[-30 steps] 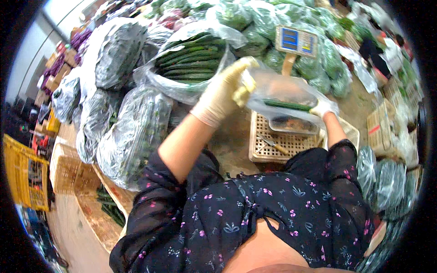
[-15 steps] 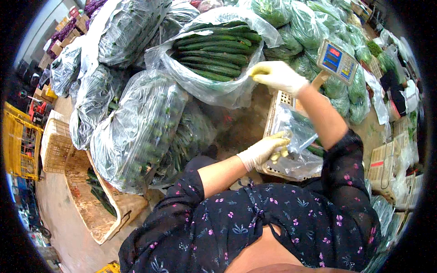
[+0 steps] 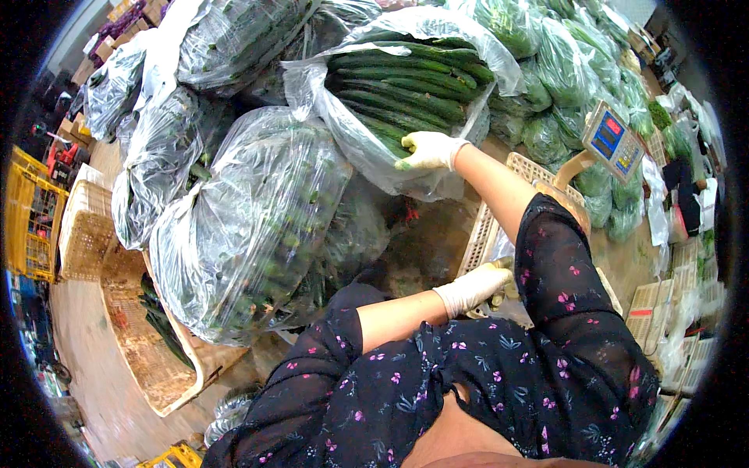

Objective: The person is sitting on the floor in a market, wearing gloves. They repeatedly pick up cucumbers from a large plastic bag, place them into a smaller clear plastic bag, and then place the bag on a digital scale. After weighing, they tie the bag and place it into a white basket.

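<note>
No wording is legible. Lit and printed marks were noted on the scale head (image 3: 614, 143), a blue-faced panel tilted on a post near the far edge of the pale crate (image 3: 477, 242). Its display window (image 3: 612, 125) shows red lit figures, too small to read with certainty; the keypad (image 3: 625, 160) on the same face bears markings, likewise unreadable. A red strip (image 3: 640, 313) marks another crate (image 3: 644, 296); any lettering there cannot be made out.
</note>
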### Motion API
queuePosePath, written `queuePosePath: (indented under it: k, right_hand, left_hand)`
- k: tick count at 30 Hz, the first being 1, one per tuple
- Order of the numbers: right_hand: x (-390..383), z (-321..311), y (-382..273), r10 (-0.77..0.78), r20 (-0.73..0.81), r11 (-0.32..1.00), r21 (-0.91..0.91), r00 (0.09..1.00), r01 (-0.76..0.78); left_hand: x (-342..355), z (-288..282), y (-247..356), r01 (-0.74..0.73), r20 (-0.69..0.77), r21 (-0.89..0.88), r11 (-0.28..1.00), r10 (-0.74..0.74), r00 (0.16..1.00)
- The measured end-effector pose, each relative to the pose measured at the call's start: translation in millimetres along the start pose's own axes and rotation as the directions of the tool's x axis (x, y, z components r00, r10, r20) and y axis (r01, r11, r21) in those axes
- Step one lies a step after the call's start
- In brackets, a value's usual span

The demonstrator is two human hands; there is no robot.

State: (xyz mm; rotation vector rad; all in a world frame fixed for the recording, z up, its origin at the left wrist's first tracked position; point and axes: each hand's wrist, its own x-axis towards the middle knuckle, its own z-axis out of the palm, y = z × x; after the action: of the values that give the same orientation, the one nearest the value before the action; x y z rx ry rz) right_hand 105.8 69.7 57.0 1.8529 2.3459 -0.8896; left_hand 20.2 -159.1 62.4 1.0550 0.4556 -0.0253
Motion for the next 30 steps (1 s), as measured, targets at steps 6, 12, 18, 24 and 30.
queuePosePath:
  k: [6, 12, 18, 24, 30]
  right_hand:
    - [3.3, -8.4, -1.9, 0.077, 0.114, 0.997, 0.019, 0.991, -0.079]
    - [-15.0, -34.1, 0.0, 0.202, 0.120, 0.976, -0.112, 0.972, -0.189]
    - [6.3, -22.4, -2.9, 0.104, 0.240, 0.992, -0.089, 0.965, -0.085]
    - [-6.1, -42.4, -33.2, 0.068, 0.100, 0.960, -0.279, 0.993, -0.038]
    - [-46.0, -141.0, -56.0, 0.085, -0.045, 0.849, -0.519, 0.995, -0.096]
  left_hand:
    - [-9.1, -8.8, -3.5, -0.190, -0.051, 0.010, 0.982, 0.190, 0.980]
    - [-9.1, -1.6, -9.4, -0.171, 0.012, -0.116, 0.978, 0.174, 0.985]
    - [-4.9, -13.5, -7.4, -0.142, -0.015, -0.058, 0.988, 0.141, 0.990]
    - [-4.4, -11.9, -6.7, -0.103, 0.002, -0.154, 0.983, 0.105, 0.994]
    - [-13.0, -9.3, 2.5, -0.009, -0.064, -0.265, 0.964, -0.008, 0.998]
